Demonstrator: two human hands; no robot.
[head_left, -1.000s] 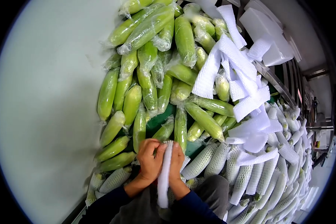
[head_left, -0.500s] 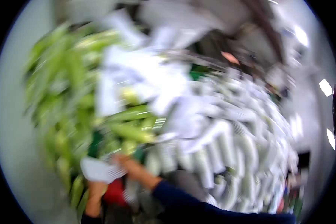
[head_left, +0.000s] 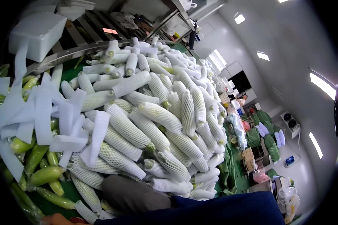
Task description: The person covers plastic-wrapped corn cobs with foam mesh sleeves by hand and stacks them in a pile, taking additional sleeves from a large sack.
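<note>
My right hand (head_left: 55, 219) is cut off by the bottom left edge, close to the film-wrapped green vegetables (head_left: 47, 175); its fingers are mostly hidden. My left hand is out of sight. Loose white foam net sleeves (head_left: 44, 108) lie over the green vegetables at the left. A large heap of vegetables in white foam nets (head_left: 159, 116) fills the middle, many with green ends showing. Whether my right hand holds anything is hidden.
A white foam box (head_left: 41, 33) stands by a metal slatted rack (head_left: 77, 48) at the upper left. My knee (head_left: 133, 193) is at the bottom. Farther right are green sacks (head_left: 271, 148), a cardboard box (head_left: 248, 159) and another person (head_left: 243, 99).
The view has swung right and up. Both hands were on a white net sleeve in front of me; now only part of my right hand shows at the bottom left, and my left hand is out of view.
</note>
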